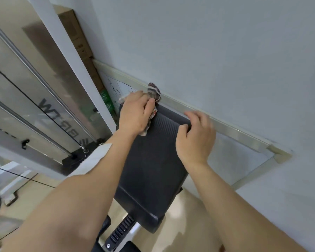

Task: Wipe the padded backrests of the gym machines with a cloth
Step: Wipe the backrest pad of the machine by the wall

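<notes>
A black padded backrest [151, 171] with a ribbed surface runs from the lower middle up toward the wall. My left hand [135, 113] grips a crumpled patterned cloth [154, 91] and presses it on the pad's top left corner. The cloth bunches out above and below my fingers. My right hand [195, 137] holds the pad's top right edge, fingers curled over the edge and thumb on the face.
A grey wall [225, 51] stands right behind the pad, with a framed whiteboard [225, 124] leaning on it. A weight-stack machine with a clear shield [35, 99] and cables is at left. The bench's adjustment rail [120, 231] shows below, over a beige tiled floor [189, 215].
</notes>
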`<state>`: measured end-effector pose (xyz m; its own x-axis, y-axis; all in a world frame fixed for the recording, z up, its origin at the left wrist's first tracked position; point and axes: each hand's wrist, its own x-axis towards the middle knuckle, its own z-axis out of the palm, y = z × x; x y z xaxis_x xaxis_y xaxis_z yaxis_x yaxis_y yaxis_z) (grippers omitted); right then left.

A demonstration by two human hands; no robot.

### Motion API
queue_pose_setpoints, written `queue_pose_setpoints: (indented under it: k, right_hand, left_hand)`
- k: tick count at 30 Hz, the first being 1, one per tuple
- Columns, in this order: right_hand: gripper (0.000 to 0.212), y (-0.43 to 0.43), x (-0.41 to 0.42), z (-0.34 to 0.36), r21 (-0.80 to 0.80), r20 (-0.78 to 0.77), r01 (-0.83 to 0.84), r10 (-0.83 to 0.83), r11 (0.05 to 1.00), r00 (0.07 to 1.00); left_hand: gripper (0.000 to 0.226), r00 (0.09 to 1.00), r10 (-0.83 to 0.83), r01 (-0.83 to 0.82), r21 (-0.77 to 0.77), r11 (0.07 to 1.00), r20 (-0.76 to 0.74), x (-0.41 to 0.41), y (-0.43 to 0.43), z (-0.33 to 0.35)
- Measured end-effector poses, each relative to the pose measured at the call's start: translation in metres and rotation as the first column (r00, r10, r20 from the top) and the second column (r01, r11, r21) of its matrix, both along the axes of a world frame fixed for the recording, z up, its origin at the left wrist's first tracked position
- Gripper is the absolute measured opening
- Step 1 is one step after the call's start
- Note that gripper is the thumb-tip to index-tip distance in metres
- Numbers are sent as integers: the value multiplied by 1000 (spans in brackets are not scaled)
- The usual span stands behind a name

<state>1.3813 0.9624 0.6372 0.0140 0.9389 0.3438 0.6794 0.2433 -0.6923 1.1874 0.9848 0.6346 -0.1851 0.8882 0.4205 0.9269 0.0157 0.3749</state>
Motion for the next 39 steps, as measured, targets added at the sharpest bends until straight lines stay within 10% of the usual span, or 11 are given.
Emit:
queue_pose_setpoints:
  k: [6,16,22,27,33,39]
  right_hand:
    - [36,7,-20,5,31,146,32,-36,999,989]
    - [32,2,-28,-12,196,414,10,-92,981,906]
    - [27,3,-34,-21,287,446,86,-213,954,869]
    - [24,8,-35,-28,352,445,96,-257,931,858]
    - [18,11,-33,-34,419,428,93,-287,903,857]
    - [22,10,-34,-32,422,415,79,-270,903,869]
  left_hand:
    - [36,951,179,-198,50,979,252,-16,12,9]
    - [34,595,461,-433,-221,874,658,-29,-45,-53]
    - [48,632,503,-437,-265,859,589,-21,-50,-52]
    - [47,943,113,-147,86,985,312,1,-11,-29]
    - [54,997,-8,4,51,999,82,53,-92,-131]
    - [53,778,231,-288,4,958,584,10,-71,-119]
